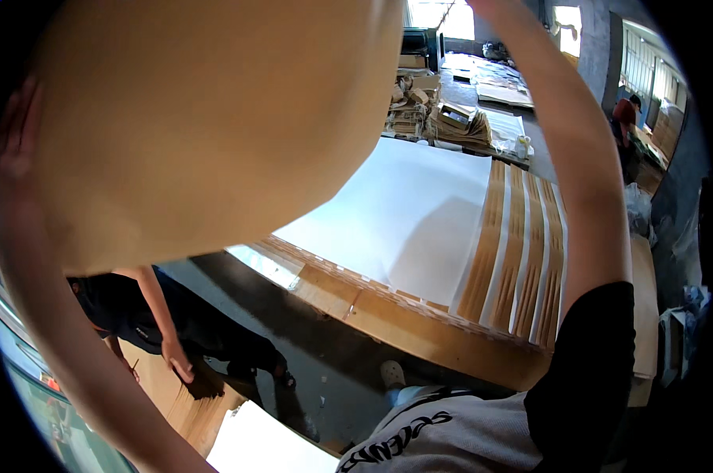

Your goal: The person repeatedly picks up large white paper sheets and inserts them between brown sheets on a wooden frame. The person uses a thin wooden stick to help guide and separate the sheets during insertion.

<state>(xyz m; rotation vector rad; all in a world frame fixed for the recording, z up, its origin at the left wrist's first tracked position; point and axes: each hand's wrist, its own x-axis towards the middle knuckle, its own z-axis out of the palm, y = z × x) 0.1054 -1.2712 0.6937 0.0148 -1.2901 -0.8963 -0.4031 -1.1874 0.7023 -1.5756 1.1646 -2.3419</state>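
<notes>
A large brown cardboard sheet (214,134) is held up close in front of me, bowed along its lower right edge. My left hand (19,138) grips its left edge, the fingers lying along the board; this part is dim and blurred. My right arm (569,134) reaches up past the sheet's right side, and its hand lies beyond the top of the picture. Below the raised sheet, a wide white sheet (388,213) covers a stack on the table. To its right, several brown and white sheets (502,252) lie fanned in overlapping strips.
At lower left, a co-worker's hand (179,359) is over a brown board pile (191,406). A white sheet (266,445) lies near me. Cardboard scraps (419,110) are heaped beyond the table edge (403,323). Another person (626,118) stands far right.
</notes>
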